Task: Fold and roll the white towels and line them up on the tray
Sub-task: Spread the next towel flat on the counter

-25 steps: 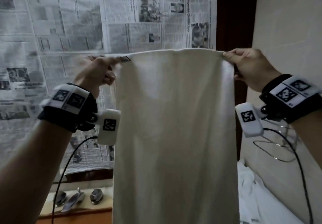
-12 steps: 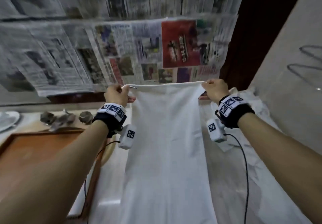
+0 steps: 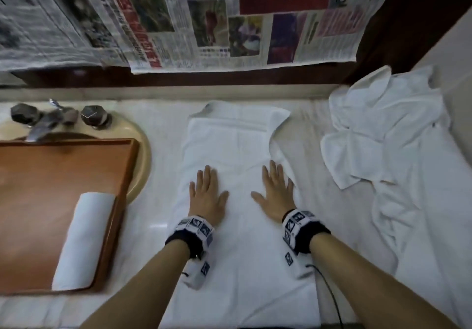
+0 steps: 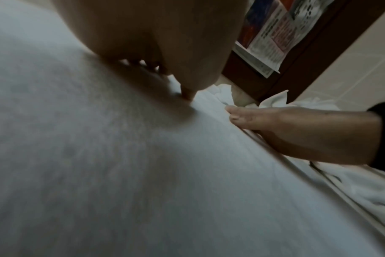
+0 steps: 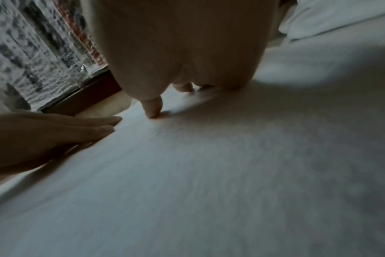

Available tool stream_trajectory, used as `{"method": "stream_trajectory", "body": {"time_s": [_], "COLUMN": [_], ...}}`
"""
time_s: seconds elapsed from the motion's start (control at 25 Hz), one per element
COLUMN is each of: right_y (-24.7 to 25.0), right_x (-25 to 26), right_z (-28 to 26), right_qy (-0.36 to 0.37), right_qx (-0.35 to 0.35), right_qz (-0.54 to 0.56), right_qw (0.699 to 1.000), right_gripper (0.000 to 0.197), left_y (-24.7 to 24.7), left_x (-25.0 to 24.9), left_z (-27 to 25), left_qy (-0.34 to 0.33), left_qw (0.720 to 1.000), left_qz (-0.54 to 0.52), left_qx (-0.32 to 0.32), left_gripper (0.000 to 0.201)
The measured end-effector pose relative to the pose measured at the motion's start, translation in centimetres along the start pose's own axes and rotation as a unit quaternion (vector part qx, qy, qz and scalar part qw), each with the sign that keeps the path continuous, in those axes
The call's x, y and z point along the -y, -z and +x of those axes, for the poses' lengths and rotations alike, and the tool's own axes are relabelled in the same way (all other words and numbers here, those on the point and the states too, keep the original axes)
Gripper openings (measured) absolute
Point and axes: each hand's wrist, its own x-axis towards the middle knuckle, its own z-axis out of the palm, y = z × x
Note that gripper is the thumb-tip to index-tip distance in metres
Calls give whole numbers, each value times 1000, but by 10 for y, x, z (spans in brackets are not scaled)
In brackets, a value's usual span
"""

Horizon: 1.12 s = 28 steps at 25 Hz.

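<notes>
White towel (image 3: 240, 239), one, laid flat lengthwise on the pale counter (image 3: 158, 216) at centre; far end at 12 o'clock partly turned over, with its right corner folded in. Left hand (image 3: 207, 195), palm down on the towel's left half, fingers straight and close together, thumb out toward 3 o'clock; pinches nothing. Right hand (image 3: 275, 193), palm down on the towel's right half near its edge, fingers straight and slightly spread, thumb out toward 9 o'clock; grips nothing. The wrist views confirm both palms pressed flat on the cloth, hands apart. Wooden tray (image 3: 51, 175) at 9 o'clock, resting partly over a cream basin (image 3: 143, 160); one rolled white towel (image 3: 81, 241) lies at the tray's right side, against its right rim. Tap with two dark knobs (image 3: 51, 120) at 10 o'clock. Heap of unfolded white towels (image 3: 388, 129) at 2 o'clock. Newspaper sheets (image 3: 204, 16) hang at 12 o'clock.
</notes>
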Motion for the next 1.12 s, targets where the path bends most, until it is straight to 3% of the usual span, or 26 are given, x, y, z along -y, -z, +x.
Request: {"method": "stream_trajectory", "body": {"time_s": [0.08, 0.16, 0.24, 0.28, 0.36, 0.44, 0.48, 0.52, 0.56, 0.64, 0.72, 0.76, 0.88, 0.92, 0.96, 1.04, 1.08, 1.12], "right_y": [13, 13, -1, -3, 7, 28, 34, 33, 24, -6, -28, -27, -10, -11, -19, -53, -67, -70], "right_x": [2, 19, 31, 25, -9, -48, -57, -49, -30, 19, 25, 9, -41, -36, -16, 29, 38, 32], "right_z": [9, 7, -1, -1, 11, 14, 9, 0, -11, -39, -61, -63, -74, -84, -96, -121, -132, -135], "right_qy": [5, 65, 155, 167, 79, -86, -138, -139, -90, 61, 116, 81, -121, -128, -73, 90, 129, 121], "right_qx": [-3, -13, 14, 27, 22, -1, -5, -4, -4, 51, 90, 88, 36, 38, 38, 69, 86, 83], "right_qz": [-3, -24, -35, -44, -66, -50, -47, -53, -62, -51, -66, -71, -63, -57, -62, -82, -90, -101], "right_qw": [1000, 998, 987, 985, 994, 995, 989, 989, 994, 996, 987, 990, 990, 989, 995, 990, 984, 984], "right_gripper": [72, 66, 61, 60, 62, 68, 70, 71, 70, 66, 65, 65, 67, 67, 66, 63, 62, 62], "left_y": [14, 23, 15, 10, 13, 29, 39, 45, 42, 19, -1, 0, 20, 23, 19, -9, -21, -25], "left_x": [-6, -27, -48, -46, -10, 35, 46, 44, 28, -19, -24, -5, 55, 54, 39, -4, -13, -8], "left_z": [16, 23, 14, 6, 8, 14, 15, 9, -2, -31, -58, -59, -57, -64, -76, -109, -126, -132], "left_qy": [14, 10, -63, -91, -57, 87, 142, 154, 114, -37, -105, -81, 114, 130, 85, -67, -108, -115], "left_qw": [1000, 999, 995, 993, 997, 996, 990, 988, 993, 995, 986, 991, 993, 990, 995, 991, 984, 984], "left_qz": [2, -40, -55, -34, 20, 13, -1, -10, -10, -42, -33, -9, 17, 0, -15, -36, -42, -27], "left_qx": [21, 24, 50, 69, 53, 18, 14, 27, 30, 87, 122, 102, 40, 51, 58, 111, 134, 130], "left_gripper": [70, 63, 58, 57, 57, 59, 61, 62, 61, 58, 56, 56, 60, 61, 61, 58, 58, 57]}}
